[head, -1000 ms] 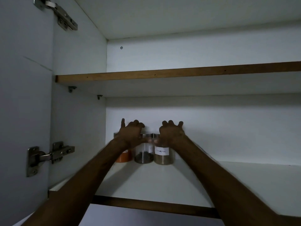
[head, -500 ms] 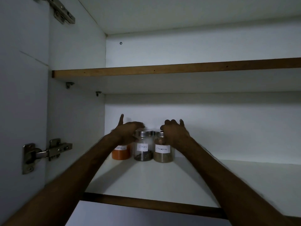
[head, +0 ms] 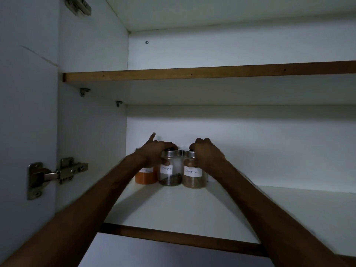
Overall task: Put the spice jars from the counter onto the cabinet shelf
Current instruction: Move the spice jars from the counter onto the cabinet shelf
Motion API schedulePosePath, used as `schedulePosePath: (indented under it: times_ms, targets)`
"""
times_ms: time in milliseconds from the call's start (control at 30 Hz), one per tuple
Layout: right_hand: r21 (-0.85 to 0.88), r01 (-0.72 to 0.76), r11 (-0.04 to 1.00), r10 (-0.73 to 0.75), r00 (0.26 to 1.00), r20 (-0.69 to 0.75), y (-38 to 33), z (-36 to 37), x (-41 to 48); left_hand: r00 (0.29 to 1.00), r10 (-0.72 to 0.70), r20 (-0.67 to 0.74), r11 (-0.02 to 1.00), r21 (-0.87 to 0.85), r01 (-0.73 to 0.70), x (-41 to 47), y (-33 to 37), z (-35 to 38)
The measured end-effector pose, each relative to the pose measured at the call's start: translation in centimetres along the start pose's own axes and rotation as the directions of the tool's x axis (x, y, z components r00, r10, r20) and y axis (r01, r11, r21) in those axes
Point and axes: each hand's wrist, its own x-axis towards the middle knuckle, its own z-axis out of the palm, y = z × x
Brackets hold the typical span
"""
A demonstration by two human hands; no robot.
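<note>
Three spice jars stand in a row at the back left of the lower cabinet shelf point(head: 173, 207). The left jar point(head: 145, 176) holds orange powder. The middle jar point(head: 170, 173), labelled cloves, has a metal lid. The right jar point(head: 194, 176) is labelled cinnamon. My left hand point(head: 156, 153) grips the cloves jar at its lid, thumb on the glass, index finger pointing up. My right hand point(head: 207, 155) grips the cinnamon jar from the right, thumb on its front. All three jars stand upright and close together.
The upper shelf point(head: 192, 73) runs across above the jars. The open cabinet door point(head: 27, 112) with its hinge point(head: 55, 175) stands at the left. The lower shelf stretches white to the right of the jars.
Both hands have drawn back from over the jars and dropped lower, uncovering the lids and labels. They now hold the cloves and cinnamon jars from the sides.
</note>
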Motion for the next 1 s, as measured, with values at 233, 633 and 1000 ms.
schedulePosePath:
  times_ms: [233, 633, 1000]
  targets:
    - [0.0, -0.025, 1.0, 0.025, 1.0, 0.007, 0.0, 0.7, -0.2, 1.0, -0.011, -0.006, 1.0, 0.005, 0.011, -0.8, 0.3, 0.3]
    - [0.049, 0.016, 0.999, -0.011, 0.995, -0.099, -3.4, -0.6, -7.6, 0.994, 0.103, -0.036, 0.987, -0.123, -0.106, -7.9, 5.8, -1.7]
    - [0.104, 0.047, 0.993, 0.004, 0.896, -0.444, -9.6, 7.6, -27.9, 0.854, 0.129, -0.505, 0.917, -0.266, -0.296, -24.0, 14.8, 9.8]
